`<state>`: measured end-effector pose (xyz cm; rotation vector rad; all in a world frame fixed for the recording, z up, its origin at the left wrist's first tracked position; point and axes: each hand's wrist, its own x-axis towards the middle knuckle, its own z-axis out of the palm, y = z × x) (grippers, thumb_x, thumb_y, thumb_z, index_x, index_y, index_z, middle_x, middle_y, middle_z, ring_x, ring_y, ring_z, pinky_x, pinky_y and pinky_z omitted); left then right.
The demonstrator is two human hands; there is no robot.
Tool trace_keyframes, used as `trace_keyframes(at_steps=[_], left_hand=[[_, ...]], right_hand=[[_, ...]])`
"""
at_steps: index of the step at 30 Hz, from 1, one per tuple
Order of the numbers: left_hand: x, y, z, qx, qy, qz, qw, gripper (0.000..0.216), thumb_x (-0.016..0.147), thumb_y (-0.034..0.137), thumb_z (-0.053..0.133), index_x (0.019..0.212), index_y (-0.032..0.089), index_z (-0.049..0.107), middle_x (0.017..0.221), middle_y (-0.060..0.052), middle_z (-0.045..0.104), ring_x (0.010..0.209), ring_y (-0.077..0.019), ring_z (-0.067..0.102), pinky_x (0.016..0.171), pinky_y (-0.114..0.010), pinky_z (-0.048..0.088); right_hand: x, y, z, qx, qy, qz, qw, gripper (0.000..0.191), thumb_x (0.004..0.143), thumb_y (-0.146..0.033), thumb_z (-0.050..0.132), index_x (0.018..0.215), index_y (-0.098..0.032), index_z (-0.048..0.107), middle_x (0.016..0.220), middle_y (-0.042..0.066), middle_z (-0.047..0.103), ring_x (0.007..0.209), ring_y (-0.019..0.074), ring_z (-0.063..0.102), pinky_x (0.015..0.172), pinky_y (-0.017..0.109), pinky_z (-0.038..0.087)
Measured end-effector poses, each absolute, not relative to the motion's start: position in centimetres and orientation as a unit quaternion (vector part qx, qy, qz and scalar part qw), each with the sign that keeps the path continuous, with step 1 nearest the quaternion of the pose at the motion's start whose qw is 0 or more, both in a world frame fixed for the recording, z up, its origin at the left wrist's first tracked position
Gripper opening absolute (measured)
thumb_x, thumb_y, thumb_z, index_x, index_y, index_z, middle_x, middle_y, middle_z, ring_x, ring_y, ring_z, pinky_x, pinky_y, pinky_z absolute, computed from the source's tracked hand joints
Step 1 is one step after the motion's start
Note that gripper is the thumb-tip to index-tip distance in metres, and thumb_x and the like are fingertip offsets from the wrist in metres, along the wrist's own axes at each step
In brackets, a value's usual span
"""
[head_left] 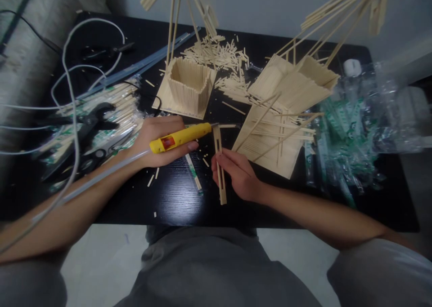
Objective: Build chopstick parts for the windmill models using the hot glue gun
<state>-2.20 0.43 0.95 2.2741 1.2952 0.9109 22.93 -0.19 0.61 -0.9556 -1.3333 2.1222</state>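
Observation:
My left hand [158, 125] is closed around a yellow hot glue gun [185, 136], with a translucent glue stick [111, 174] running out of its back along my forearm. The gun's nozzle meets the top end of a narrow wooden stick frame [223, 197], though I cannot tell if glue is coming out. My right hand [239, 174] pinches this frame near its middle and keeps it roughly upright over the dark table [135, 203]. A paper-wrapped chopstick piece [193, 172] lies between my hands. Behind them stands a box built of sticks [189, 86] on a flat base.
A second stick structure [283, 80] leans at the back right, beside a stick panel [270, 152]. Cut stick pieces [222, 55] are heaped behind. Pliers [84, 131], scissors [94, 156] and a looping white cable [72, 95] lie left; plastic wrappers [354, 140] cover the right.

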Motion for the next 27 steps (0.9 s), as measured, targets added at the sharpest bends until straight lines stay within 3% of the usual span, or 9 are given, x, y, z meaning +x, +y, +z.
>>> trace_keyframes(at_steps=[21, 27], left_hand=[[-2.16, 0.25, 1.54, 0.834, 0.412, 0.278, 0.241, 0.030, 0.085, 0.045, 0.070, 0.071, 0.022, 0.058, 0.067, -0.003, 0.055, 0.064, -0.0130, 0.050, 0.059, -0.027, 0.035], [-2.25, 0.44, 1.15, 0.831, 0.416, 0.302, 0.213, 0.028, 0.082, 0.045, 0.075, 0.075, 0.022, 0.060, 0.073, -0.003, 0.060, 0.067, -0.0123, 0.055, 0.060, -0.027, 0.037]], right_hand=[[22.88, -0.12, 0.54, -0.351, -0.507, 0.752, 0.233, 0.042, 0.100, -0.055, 0.053, 0.080, -0.018, 0.057, 0.060, -0.003, 0.057, 0.049, 0.0083, 0.051, 0.047, 0.020, 0.041], [22.90, -0.14, 0.56, -0.352, -0.499, 0.758, 0.231, 0.040, 0.101, -0.053, 0.052, 0.081, -0.018, 0.056, 0.057, -0.004, 0.056, 0.048, 0.0085, 0.050, 0.047, 0.020, 0.040]])
